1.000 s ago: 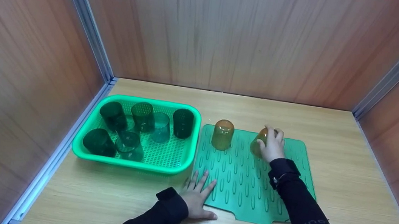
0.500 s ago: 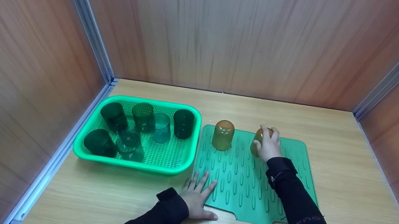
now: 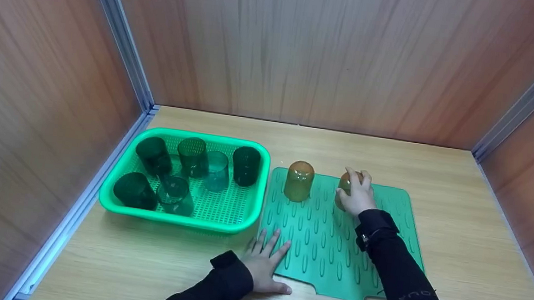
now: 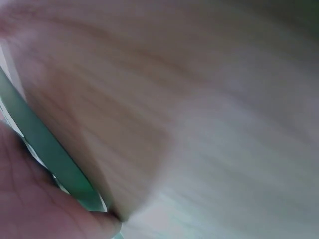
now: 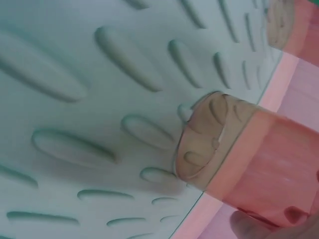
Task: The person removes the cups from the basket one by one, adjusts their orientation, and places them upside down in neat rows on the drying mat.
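Observation:
My right hand (image 3: 359, 197) grips an amber glass (image 5: 264, 159) from above, upside down near the back edge of the green ridged mat (image 3: 304, 259). In the right wrist view the glass's rim is right at the mat's surface, and fingertips (image 5: 249, 226) show on its side. A second amber glass (image 3: 299, 182) stands inverted at the mat's back left. My left hand (image 3: 263, 268) lies spread with straight fingers over the mat's front left edge and the table. The left wrist view shows part of that hand (image 4: 45, 199) beside a green strip of mat edge.
Left of the mat stands a bright green basket (image 3: 177, 220) holding several dark glasses (image 3: 245, 167) and a teal glass (image 3: 216, 172). Wood-grain panels (image 3: 310, 48) enclose the wooden table (image 3: 460, 235) at the back and both sides.
My right hand has shifted slightly left with the amber glass, which has gone from leaning to upright on the mat. The left hand has stayed in place.

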`<action>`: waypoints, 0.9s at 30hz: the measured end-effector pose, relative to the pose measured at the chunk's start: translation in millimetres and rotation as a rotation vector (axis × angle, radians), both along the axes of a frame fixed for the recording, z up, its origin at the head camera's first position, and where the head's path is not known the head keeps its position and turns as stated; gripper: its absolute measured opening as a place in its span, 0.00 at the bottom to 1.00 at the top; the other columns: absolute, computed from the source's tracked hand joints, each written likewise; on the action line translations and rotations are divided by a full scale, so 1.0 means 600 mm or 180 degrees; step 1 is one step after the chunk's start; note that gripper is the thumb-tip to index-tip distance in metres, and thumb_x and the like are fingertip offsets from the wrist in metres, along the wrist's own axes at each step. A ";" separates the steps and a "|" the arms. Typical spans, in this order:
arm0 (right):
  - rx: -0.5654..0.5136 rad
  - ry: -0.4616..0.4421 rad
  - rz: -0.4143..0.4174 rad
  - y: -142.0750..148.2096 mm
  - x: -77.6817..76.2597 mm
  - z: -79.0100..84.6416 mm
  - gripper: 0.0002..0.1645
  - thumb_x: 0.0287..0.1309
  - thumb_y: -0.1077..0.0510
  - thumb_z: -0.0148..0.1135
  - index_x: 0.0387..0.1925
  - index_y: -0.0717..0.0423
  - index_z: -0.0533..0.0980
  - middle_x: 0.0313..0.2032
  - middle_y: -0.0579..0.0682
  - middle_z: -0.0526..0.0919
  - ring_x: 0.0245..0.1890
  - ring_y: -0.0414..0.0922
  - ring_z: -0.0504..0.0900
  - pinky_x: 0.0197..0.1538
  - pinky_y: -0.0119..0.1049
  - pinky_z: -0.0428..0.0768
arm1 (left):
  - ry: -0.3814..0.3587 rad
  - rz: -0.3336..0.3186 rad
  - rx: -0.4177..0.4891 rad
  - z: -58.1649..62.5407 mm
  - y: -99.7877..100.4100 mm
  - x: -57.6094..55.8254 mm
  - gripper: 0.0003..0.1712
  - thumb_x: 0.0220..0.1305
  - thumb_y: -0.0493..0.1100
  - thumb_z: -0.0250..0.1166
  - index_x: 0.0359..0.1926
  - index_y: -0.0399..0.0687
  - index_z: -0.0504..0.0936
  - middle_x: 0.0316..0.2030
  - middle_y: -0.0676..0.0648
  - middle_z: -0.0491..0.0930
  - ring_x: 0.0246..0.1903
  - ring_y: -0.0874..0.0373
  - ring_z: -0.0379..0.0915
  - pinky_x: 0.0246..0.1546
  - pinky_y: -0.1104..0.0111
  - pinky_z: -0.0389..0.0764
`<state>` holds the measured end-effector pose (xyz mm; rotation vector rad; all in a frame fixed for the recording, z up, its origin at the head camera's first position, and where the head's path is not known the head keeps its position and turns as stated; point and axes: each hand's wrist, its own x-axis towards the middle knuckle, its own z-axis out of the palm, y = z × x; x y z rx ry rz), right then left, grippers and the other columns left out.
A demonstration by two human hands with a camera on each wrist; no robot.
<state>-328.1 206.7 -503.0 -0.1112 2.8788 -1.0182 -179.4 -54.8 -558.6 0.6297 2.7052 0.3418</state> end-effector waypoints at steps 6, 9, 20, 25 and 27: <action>-0.0205 -0.0169 0.0000 0.007 0.000 0.008 0.39 0.71 0.52 0.50 0.77 0.48 0.46 0.74 0.68 0.33 0.70 0.75 0.48 0.65 0.68 0.62 | 0.0016 -0.0002 0.0069 -0.010 -0.001 -0.001 0.61 0.52 0.78 0.60 0.78 0.60 0.44 0.78 0.41 0.34 0.76 0.35 0.29 0.73 0.42 0.47; -0.0294 -0.0218 -0.0051 0.009 0.002 0.014 0.39 0.71 0.52 0.49 0.77 0.48 0.46 0.74 0.67 0.33 0.71 0.74 0.46 0.66 0.68 0.60 | 0.0004 0.0002 0.0063 -0.012 -0.001 -0.002 0.61 0.52 0.78 0.60 0.78 0.61 0.44 0.79 0.41 0.34 0.76 0.35 0.28 0.73 0.42 0.46; -0.0435 -0.0053 -0.0018 0.012 0.003 0.044 0.37 0.73 0.51 0.48 0.76 0.55 0.49 0.74 0.70 0.35 0.74 0.70 0.43 0.70 0.64 0.56 | -0.0082 0.0004 0.0020 0.010 -0.002 -0.004 0.60 0.52 0.75 0.63 0.78 0.59 0.46 0.78 0.40 0.37 0.76 0.36 0.31 0.73 0.44 0.49; -0.0559 0.0076 -0.0063 0.007 0.005 0.063 0.39 0.73 0.50 0.48 0.77 0.55 0.46 0.74 0.69 0.38 0.74 0.68 0.45 0.72 0.62 0.55 | -0.0232 0.0031 0.0083 0.020 -0.002 -0.007 0.58 0.54 0.71 0.65 0.78 0.59 0.48 0.78 0.41 0.36 0.76 0.36 0.31 0.74 0.45 0.49; -0.0633 0.0119 -0.0091 0.002 0.008 0.071 0.41 0.73 0.49 0.47 0.77 0.55 0.43 0.75 0.67 0.40 0.74 0.66 0.46 0.72 0.61 0.55 | -0.0291 0.0081 0.0134 0.024 -0.001 -0.007 0.57 0.55 0.70 0.65 0.78 0.59 0.49 0.78 0.42 0.36 0.77 0.37 0.31 0.74 0.45 0.48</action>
